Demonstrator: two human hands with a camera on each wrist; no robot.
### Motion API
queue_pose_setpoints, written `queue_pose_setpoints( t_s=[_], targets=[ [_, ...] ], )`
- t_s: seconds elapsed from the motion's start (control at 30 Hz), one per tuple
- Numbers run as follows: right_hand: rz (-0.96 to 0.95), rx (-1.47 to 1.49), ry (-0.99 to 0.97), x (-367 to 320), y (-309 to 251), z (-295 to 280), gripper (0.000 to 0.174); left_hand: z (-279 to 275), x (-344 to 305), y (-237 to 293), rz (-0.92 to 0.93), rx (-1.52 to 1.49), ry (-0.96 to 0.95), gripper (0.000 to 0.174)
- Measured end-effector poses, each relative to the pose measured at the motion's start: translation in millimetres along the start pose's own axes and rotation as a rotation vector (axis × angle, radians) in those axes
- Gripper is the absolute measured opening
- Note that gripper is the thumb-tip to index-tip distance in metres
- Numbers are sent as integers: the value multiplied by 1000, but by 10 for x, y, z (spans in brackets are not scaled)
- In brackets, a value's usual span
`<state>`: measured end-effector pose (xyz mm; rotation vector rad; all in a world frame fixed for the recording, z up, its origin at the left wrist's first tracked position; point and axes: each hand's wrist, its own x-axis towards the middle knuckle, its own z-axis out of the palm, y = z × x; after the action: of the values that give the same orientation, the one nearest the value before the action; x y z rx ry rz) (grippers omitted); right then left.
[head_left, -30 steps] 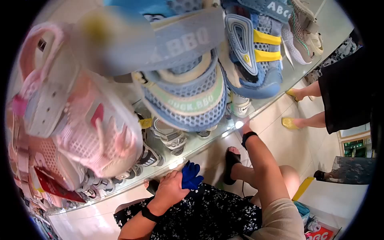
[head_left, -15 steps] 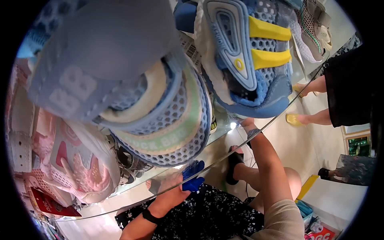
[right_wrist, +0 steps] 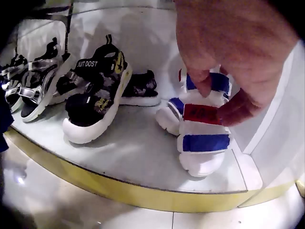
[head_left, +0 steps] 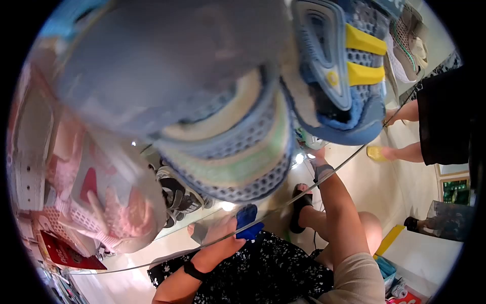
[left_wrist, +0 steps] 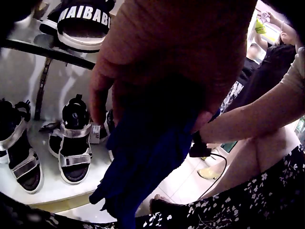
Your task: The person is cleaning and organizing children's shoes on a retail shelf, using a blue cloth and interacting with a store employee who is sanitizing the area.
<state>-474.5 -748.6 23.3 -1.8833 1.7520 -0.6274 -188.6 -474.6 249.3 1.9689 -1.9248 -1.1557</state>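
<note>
In the left wrist view my left hand holds a bunched dark blue cloth. The head view shows the same hand through the glass shelf, close to the patterned black skirt. Reaching under that shelf, my right hand grips a white sandal with blue and red straps. Thumb and fingers lie on either side of its upper straps. The sandal stands on a low white shelf, partly over a matching sandal. Seen from the head, the shelf edge and shoes hide much of this hand.
A black camouflage sandal stands to the left on the low shelf, silver-strapped sandals beyond it. Blue mesh shoes and pink shoes fill the glass shelf near my head. Another person's leg is at the right.
The head view has shifted, so the shoes loom larger and the glass edge now crosses both forearms. My left hand keeps the blue cloth; my right hand stays by the low shelf.
</note>
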Motion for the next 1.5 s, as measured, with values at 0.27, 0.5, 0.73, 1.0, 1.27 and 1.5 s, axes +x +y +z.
queue_pose_setpoints(
  t_s=[0.27,0.5,0.73,1.0,1.27,1.5],
  targets=[
    [-46,-182,10,-82,18,47,44,48,-127,-114,23,9,71,38],
    [27,-543,-268,-245,-29,-199,25,-3,-345,-105,26,30,75,39],
    [-98,-561,-688,-65,-173,-1186,36,241,-345,-269,106,-74,153,43],
    [-364,-787,-355,-628,-1909,-2636,30,295,-258,-384,171,-442,236,47],
    [-632,-290,-444,-1899,-2809,-2566,26,-164,-754,-193,132,-941,292,40],
    [-577,47,-616,-2418,-3005,-1628,22,-416,-1353,473,154,-1350,105,40]
  ],
)
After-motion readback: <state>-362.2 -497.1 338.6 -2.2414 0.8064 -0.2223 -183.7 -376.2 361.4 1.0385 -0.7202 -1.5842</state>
